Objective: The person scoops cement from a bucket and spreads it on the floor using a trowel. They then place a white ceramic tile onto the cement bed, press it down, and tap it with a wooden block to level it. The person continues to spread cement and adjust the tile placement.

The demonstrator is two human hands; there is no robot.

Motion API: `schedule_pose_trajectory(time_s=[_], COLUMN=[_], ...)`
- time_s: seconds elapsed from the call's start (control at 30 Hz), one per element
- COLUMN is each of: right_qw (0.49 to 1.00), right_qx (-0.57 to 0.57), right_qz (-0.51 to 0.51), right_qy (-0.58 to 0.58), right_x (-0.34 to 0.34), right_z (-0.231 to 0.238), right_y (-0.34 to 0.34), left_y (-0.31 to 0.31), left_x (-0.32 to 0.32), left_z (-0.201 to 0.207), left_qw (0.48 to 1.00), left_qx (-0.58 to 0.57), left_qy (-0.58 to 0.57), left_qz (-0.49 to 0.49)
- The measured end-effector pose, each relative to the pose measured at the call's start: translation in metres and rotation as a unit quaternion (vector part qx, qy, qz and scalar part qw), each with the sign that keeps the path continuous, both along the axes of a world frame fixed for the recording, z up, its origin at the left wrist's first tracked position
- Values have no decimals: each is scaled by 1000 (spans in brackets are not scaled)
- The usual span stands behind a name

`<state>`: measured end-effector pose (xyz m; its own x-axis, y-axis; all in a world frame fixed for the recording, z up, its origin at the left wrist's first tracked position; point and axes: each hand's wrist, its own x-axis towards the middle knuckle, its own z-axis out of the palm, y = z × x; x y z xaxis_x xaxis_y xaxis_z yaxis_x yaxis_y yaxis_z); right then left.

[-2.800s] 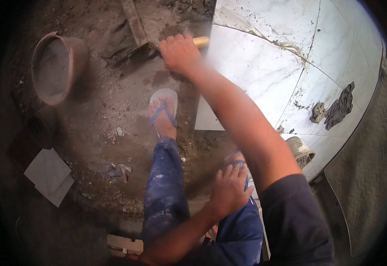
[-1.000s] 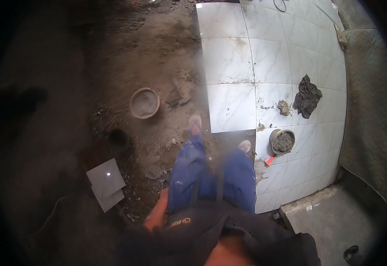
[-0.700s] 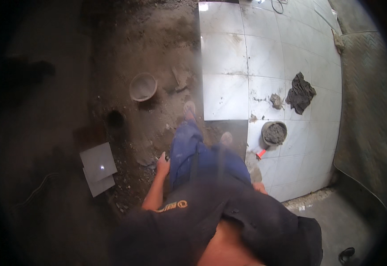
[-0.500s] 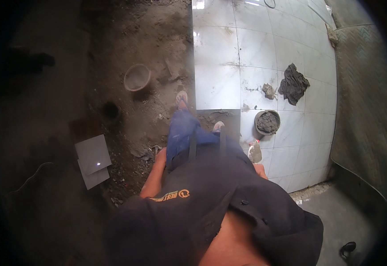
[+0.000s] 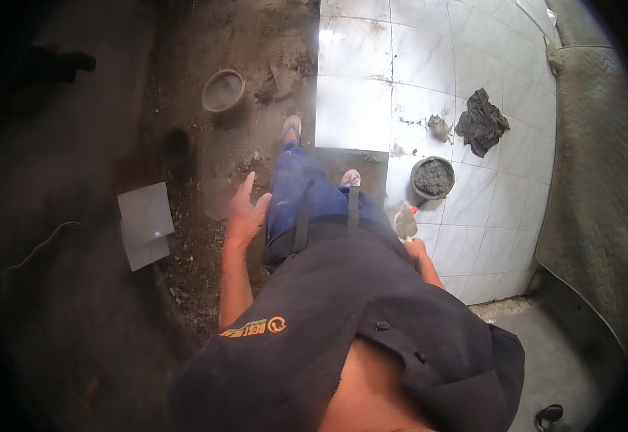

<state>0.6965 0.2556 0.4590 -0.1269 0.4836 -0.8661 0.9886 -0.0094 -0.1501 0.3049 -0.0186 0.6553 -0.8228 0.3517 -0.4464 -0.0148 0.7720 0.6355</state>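
Observation:
My left hand (image 5: 246,214) is raised beside my left thigh, fingers apart and holding nothing, above the rough ground. Low at my right side, my right hand (image 5: 416,249) is closed round the handle of a trowel (image 5: 405,222), whose blade looks smeared with mortar. Just beyond the blade shows a small red thing (image 5: 414,209) that I cannot make out. A bucket of grey mortar (image 5: 433,178) stands on the tiles ahead of the trowel. Past it lie a dark crumpled cloth (image 5: 482,124) and a pale crumpled lump (image 5: 440,128).
White floor tiles (image 5: 353,108) cover the right side, ending at bare ground (image 5: 256,43) on the left. A round basin (image 5: 223,91) sits on that ground. Two loose tiles (image 5: 145,219) overlap at far left. A patterned mat (image 5: 595,173) lies along the right.
My left hand has come forward and up from beside my hip, fingers spreading. My right hand and the trowel show more fully. The floor has shifted slightly in view.

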Motion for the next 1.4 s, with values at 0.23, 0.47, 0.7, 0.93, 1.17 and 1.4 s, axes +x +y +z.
schedule_pose_trajectory(time_s=[0.23,0.47,0.7,0.93,1.17,1.4], right_qw=[966,988,985,965,962,985], right_qx=[-50,-54,-36,-12,266,50], right_qz=[-255,-85,40,-262,-28,138], right_qy=[8,-115,-161,4,-57,-91], right_x=[9,30,29,-103,-115,-63], right_z=[13,22,8,34,17,-59], right_y=[6,-51,-86,-153,-224,-258], left_y=[-87,-316,-288,-355,-421,-475], left_x=[39,161,120,11,-56,-10], left_z=[-113,-310,-245,-143,-122,-184], left_qw=[989,920,935,967,918,881], left_qx=[-137,-166,-70,-44,-80,-118], left_qy=[-43,-287,-314,-169,-223,-282], left_qz=[27,210,152,188,318,361])
